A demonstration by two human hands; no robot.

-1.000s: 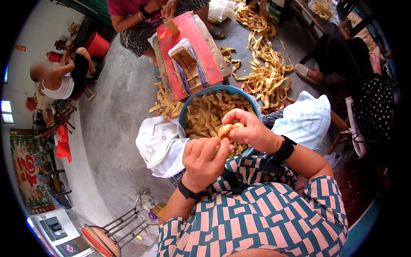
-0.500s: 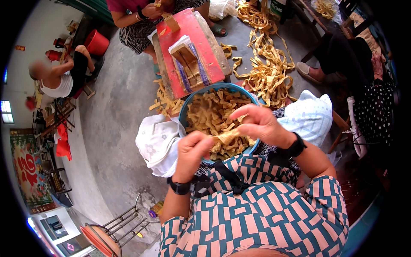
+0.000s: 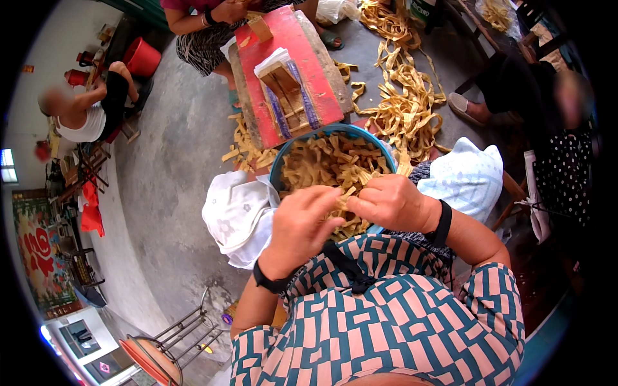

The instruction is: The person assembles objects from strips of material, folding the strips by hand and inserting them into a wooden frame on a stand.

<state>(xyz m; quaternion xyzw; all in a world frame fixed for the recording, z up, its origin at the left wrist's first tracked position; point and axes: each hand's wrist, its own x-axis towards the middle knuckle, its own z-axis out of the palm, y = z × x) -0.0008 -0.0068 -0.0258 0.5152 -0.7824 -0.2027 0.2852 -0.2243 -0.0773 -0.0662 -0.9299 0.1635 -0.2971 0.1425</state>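
Both my hands meet over the near side of a blue tub point(image 3: 394, 154) filled with short knotted yellow pieces point(image 3: 315, 161) that look like bean curd skin. My right hand point(image 3: 398, 204) is closed, its thumb and forefinger pinching a yellow strip point(image 3: 348, 193). From the left, my left hand point(image 3: 299, 222) has its fingertips on the same strip, the thumb lying lower. The hands hide most of the strip. White patterned cloth point(image 3: 238, 209) and pale blue cloth point(image 3: 465, 174) lie on either side of the tub.
Beyond the tub stands a red board point(image 3: 315, 58) bearing a wooden block point(image 3: 280, 78). Long yellow strips point(image 3: 405, 96) heap on the floor at the right. Another person sits opposite, others at the left and right. A round-seated stool point(image 3: 151, 360) stands at lower left.
My hands have drawn closer together over the tub. My right hand has come down and closed at the strip; my left fingers have reached across to the right.
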